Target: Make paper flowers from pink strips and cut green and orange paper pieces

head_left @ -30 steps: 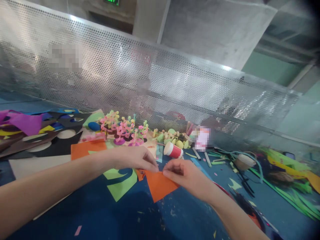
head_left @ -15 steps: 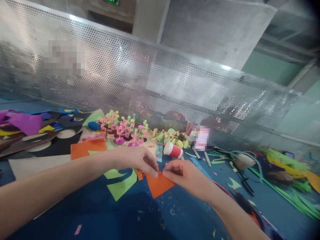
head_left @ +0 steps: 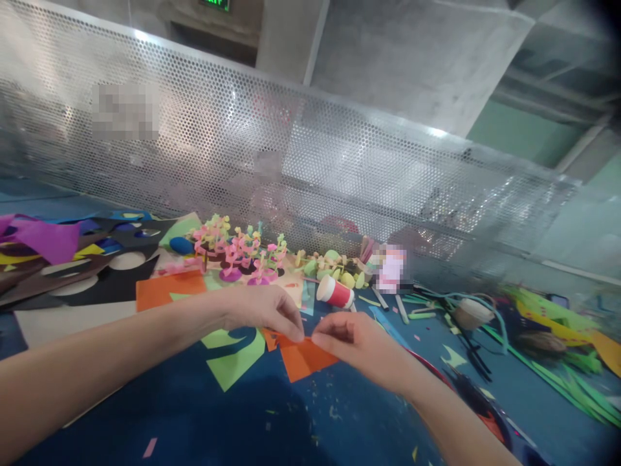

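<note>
Both hands pinch the upper edge of an orange piece of paper (head_left: 306,361), their fingertips almost meeting. My left hand (head_left: 266,310) grips it near the middle of that edge, thumb and fingers together. My right hand (head_left: 356,335) is closed on it just to the right, its fingers curled. The paper hangs just over or lies on the blue table; I cannot tell which. Under my left wrist lies a cut light-green paper (head_left: 235,362), with a small orange scrap (head_left: 270,339) beside it.
A red and white paper cup (head_left: 336,292) lies on its side beyond my hands. Pink paper flowers (head_left: 240,252) stand behind. Another orange sheet (head_left: 169,288) is at left, green strips (head_left: 557,375) at right. A perforated metal screen (head_left: 204,123) borders the table's back.
The orange paper's lower corner has shifted slightly left and up, and the sheet is tilted a little differently. Both hands keep their pinch, fingertips moved slightly left.
</note>
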Demonstrator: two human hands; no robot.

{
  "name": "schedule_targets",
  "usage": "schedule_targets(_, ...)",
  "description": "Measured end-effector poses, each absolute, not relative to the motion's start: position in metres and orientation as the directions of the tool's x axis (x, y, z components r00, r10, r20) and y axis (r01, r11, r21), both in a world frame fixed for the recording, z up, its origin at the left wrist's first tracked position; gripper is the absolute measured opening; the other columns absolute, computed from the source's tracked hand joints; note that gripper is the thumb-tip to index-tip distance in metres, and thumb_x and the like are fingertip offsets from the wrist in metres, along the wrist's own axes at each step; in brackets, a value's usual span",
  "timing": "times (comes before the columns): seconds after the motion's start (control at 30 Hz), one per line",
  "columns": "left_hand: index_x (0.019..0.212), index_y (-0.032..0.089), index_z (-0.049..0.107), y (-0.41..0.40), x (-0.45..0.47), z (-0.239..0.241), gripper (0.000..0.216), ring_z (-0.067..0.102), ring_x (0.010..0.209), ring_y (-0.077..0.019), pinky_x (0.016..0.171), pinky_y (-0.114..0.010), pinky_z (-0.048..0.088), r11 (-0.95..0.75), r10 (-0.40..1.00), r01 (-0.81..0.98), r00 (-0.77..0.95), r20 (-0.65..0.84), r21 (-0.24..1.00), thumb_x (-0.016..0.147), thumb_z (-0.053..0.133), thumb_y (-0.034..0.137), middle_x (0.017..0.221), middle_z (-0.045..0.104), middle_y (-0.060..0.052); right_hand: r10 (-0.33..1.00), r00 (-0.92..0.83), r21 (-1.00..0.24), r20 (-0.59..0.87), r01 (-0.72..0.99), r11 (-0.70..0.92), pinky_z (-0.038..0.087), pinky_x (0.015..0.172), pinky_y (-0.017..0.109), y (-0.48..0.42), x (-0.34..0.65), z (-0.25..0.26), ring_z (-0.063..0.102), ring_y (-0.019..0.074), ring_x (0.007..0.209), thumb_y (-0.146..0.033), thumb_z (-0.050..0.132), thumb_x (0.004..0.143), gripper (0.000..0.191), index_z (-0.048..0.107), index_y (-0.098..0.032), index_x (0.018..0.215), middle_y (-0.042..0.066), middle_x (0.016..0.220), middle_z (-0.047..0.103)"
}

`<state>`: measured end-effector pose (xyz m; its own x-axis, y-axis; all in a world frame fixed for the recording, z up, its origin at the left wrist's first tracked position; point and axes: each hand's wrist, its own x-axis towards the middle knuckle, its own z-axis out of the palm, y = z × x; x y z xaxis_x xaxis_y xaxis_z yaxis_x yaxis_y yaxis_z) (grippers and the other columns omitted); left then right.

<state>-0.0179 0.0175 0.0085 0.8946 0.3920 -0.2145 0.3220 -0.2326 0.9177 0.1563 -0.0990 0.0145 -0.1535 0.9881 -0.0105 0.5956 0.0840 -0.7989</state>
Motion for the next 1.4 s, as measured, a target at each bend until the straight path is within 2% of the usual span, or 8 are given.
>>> schedule_targets(0.1,0.071,0.018,0.07,0.018,-0.018,0.009,0.016,0.047,0.058,-0.0085,0.053,-0.021,0.031,-0.244,0.404,0.319,0.892,-0.203,0.916,0.062,0.072,0.032,0.062,0.059,0.002,0.991,-0.134,-0.75,-0.001,0.655,0.088,0.033,0.052,0.022,-0.099,0.16,0.018,0.044,0.0094,0.055,-0.04,0.047,0.087,0.032,0.062,-0.016,0.07,-0.002,0.061,0.051)
schedule_targets(0.2,0.071,0.018,0.069,0.019,-0.019,0.008,0.02,0.046,0.057,-0.0088,0.052,-0.021,0.031,-0.256,0.422,0.335,0.883,-0.207,0.907,0.061,0.072,0.035,0.061,0.057,0.003,0.991,-0.117,-0.795,-0.061,0.607,0.023,0.036,0.054,0.023,-0.097,0.165,0.021,0.048,0.0107,0.055,-0.044,0.043,0.088,0.038,0.059,-0.016,0.069,-0.001,0.061,0.053)
schedule_targets(0.33,0.071,0.018,0.069,0.02,-0.019,0.007,0.018,0.052,0.063,-0.0101,0.058,-0.022,0.035,-0.223,0.407,0.318,0.889,-0.208,0.921,0.061,0.073,0.033,0.066,0.061,0.002,0.985,-0.144,-0.801,-0.093,0.598,0.012,0.041,0.058,0.024,-0.097,0.167,0.022,0.055,0.0129,0.057,-0.041,0.048,0.087,0.034,0.057,-0.016,0.065,0.0,0.059,0.057)
schedule_targets(0.47,0.071,0.018,0.068,0.021,-0.018,0.005,0.019,0.054,0.069,-0.0118,0.063,-0.023,0.038,-0.226,0.427,0.302,0.885,-0.185,0.926,0.059,0.074,0.032,0.07,0.063,0.0,0.986,-0.124,-0.824,-0.109,0.567,-0.02,0.045,0.063,0.025,-0.097,0.165,0.019,0.061,0.0143,0.063,-0.031,0.059,0.08,0.017,0.063,-0.015,0.078,0.001,0.065,0.062)
schedule_targets(0.67,0.075,0.018,0.068,0.02,-0.019,0.006,0.025,0.051,0.066,-0.0105,0.059,-0.021,0.036,-0.257,0.389,0.302,0.902,-0.187,0.918,0.056,0.076,0.033,0.071,0.06,0.002,0.99,-0.118,-0.829,-0.073,0.559,0.006,0.046,0.061,0.025,-0.097,0.163,0.014,0.059,0.0132,0.063,-0.024,0.063,0.076,0.01,0.062,-0.015,0.078,0.002,0.066,0.062)
schedule_targets(0.87,0.081,0.018,0.069,0.018,-0.02,0.008,0.031,0.037,0.052,-0.0076,0.048,-0.022,0.024,-0.311,0.418,0.366,0.881,-0.22,0.877,0.067,0.067,0.045,0.057,0.048,0.004,0.996,-0.083,-0.814,-0.023,0.58,0.029,0.044,0.059,0.023,-0.097,0.163,0.015,0.055,0.011,0.062,-0.022,0.065,0.074,0.007,0.062,-0.015,0.075,0.0,0.067,0.06)
schedule_targets(1.13,0.075,0.018,0.069,0.02,-0.019,0.008,0.02,0.046,0.061,-0.009,0.055,-0.021,0.031,-0.27,0.401,0.33,0.892,-0.206,0.904,0.062,0.072,0.034,0.065,0.058,0.003,0.986,-0.144,-0.85,-0.085,0.527,0.004,0.048,0.065,0.027,-0.096,0.163,0.01,0.062,0.0135,0.066,-0.027,0.061,0.079,0.013,0.064,-0.015,0.081,0.003,0.07,0.067)
schedule_targets(1.4,0.076,0.019,0.068,0.018,-0.018,0.005,0.022,0.05,0.067,-0.01,0.058,-0.02,0.034,-0.277,0.387,0.31,0.902,-0.19,0.909,0.061,0.073,0.035,0.071,0.058,0.003,0.988,-0.149,-0.85,-0.027,0.525,0.056,0.048,0.067,0.026,-0.097,0.161,0.011,0.062,0.0137,0.069,-0.025,0.062,0.077,0.009,0.063,-0.016,0.079,0.003,0.071,0.067)
